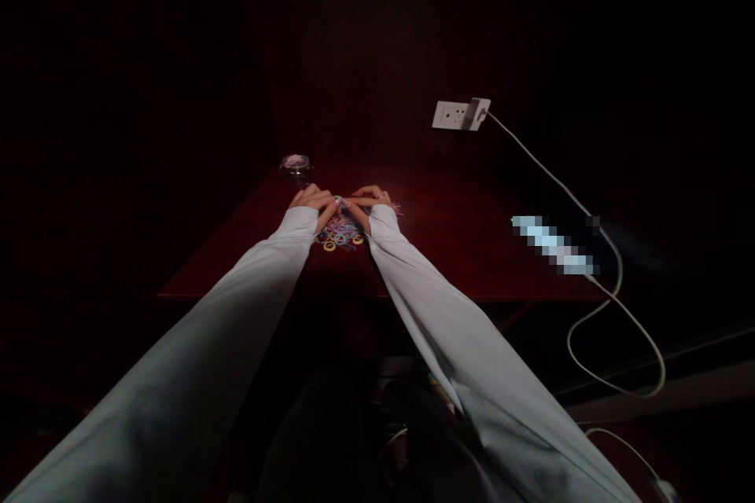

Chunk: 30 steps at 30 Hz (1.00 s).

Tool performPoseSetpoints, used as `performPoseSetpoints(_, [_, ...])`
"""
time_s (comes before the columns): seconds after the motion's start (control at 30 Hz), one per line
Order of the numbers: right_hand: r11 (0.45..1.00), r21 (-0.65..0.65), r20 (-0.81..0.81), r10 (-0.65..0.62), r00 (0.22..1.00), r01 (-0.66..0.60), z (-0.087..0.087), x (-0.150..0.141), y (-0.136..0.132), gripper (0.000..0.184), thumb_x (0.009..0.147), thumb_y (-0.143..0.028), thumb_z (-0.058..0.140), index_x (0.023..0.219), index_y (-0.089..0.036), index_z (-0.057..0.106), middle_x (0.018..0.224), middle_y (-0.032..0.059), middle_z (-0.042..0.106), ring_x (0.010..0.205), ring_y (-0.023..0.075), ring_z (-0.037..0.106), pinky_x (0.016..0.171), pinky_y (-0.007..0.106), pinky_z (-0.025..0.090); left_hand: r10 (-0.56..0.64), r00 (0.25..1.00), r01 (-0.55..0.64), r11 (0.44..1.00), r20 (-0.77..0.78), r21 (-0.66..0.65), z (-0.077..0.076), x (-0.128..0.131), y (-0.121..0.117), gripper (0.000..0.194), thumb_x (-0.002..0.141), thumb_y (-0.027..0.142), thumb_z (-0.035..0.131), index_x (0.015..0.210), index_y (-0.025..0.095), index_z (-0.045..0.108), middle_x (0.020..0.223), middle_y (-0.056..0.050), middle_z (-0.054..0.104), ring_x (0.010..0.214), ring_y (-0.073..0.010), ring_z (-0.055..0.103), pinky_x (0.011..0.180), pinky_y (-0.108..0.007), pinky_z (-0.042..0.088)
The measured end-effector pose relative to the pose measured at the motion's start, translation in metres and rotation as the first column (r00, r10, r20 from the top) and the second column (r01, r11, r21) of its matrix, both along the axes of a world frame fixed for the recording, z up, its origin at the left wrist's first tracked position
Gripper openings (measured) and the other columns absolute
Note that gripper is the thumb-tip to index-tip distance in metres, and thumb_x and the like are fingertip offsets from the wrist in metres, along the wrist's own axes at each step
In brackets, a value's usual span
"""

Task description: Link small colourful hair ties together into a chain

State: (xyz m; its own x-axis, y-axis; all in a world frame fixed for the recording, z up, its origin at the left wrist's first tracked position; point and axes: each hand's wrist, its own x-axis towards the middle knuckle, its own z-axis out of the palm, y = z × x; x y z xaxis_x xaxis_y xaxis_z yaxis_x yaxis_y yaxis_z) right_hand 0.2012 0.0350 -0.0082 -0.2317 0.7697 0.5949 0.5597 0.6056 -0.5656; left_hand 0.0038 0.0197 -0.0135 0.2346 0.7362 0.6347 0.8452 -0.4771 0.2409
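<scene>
The room is very dark, but I can make out a pile [338, 233] of small coloured bands on the dark red counter [460, 251], purple, blue and yellow, some yellow rings lying along its near edge. Two hands work over the pile's far side: the left hand [307, 199] at its left, the right hand [373, 199] at its right, tips meeting between them. The fingers are bent inward, and I can't tell from here whether they pinch a band or merely touch each other. Pale sleeves [236, 283] run up to both wrists, on either side of the pile. A few pink strands [399, 210] show just right of the pile, past the right wrist. Beyond the pile and to its left stands a clear jar [296, 163]. Well right of it, a white cable [551, 170] runs from a charger [480, 111] in a wall socket [453, 115] to a bright thing [551, 244] too blurred to name.
</scene>
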Motion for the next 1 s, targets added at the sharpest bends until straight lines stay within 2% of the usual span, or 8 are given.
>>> performPoseSetpoints(0.13, [1.000,-0.014,0.003,0.026,1.000,-0.025,-0.003,0.000,0.001,0.020,0.101,-0.045,0.073,0.107,-0.034,0.089,0.122,0.0022,0.074,0.115,0.0220,0.064,0.111,0.042,0.041,0.004,1.000,-0.004,1.000,-0.008,0.027,0.001,-0.001,0.001,0.048,0.109,0.049,0.041,0.087,0.025,0.076,0.093,-0.007,0.076,0.098,-0.0270,0.059,0.093,-0.043,0.045])
performPoseSetpoints(0.33, [0.998,-0.045,0.024,-0.039,0.999,0.040,-0.004,-0.003,0.004,0.026,0.105,-0.044,0.065,0.105,-0.029,0.087,0.113,0.0040,0.074,0.108,0.0216,0.063,0.107,0.040,0.043,0.008,1.000,-0.009,1.000,-0.028,-0.005,0.004,0.000,-0.001,0.042,0.108,0.046,0.044,0.093,0.023,0.076,0.097,-0.008,0.076,0.102,-0.0279,0.061,0.094,-0.043,0.046])
performPoseSetpoints(0.5, [0.998,-0.029,0.084,-0.052,0.995,0.054,0.002,-0.003,-0.007,0.026,0.106,-0.044,0.062,0.111,-0.029,0.083,0.115,0.0047,0.072,0.110,0.0234,0.061,0.103,0.039,0.045,-0.002,1.000,0.001,1.000,-0.023,-0.025,0.005,0.000,-0.001,0.045,0.108,0.048,0.042,0.092,0.023,0.076,0.097,-0.009,0.077,0.101,-0.0282,0.061,0.094,-0.044,0.047])
performPoseSetpoints(0.67, [0.998,-0.041,0.152,-0.043,0.988,0.050,0.009,-0.001,-0.019,0.028,0.108,-0.046,0.059,0.108,-0.028,0.080,0.118,0.0057,0.070,0.114,0.0250,0.059,0.103,0.040,0.045,-0.014,1.000,0.014,1.000,0.008,-0.022,0.004,0.000,0.000,0.051,0.109,0.054,0.039,0.087,0.025,0.075,0.092,-0.008,0.076,0.097,-0.0277,0.060,0.091,-0.043,0.048])
performPoseSetpoints(1.0, [1.000,-0.020,0.162,-0.011,0.987,0.014,0.009,-0.001,-0.020,0.031,0.108,-0.050,0.057,0.107,-0.028,0.079,0.119,0.0066,0.070,0.117,0.0263,0.059,0.104,0.041,0.045,-0.018,1.000,0.017,0.999,-0.010,-0.036,0.005,-0.001,0.000,0.051,0.108,0.052,0.039,0.085,0.024,0.075,0.091,-0.009,0.075,0.095,-0.0274,0.061,0.089,-0.043,0.048])
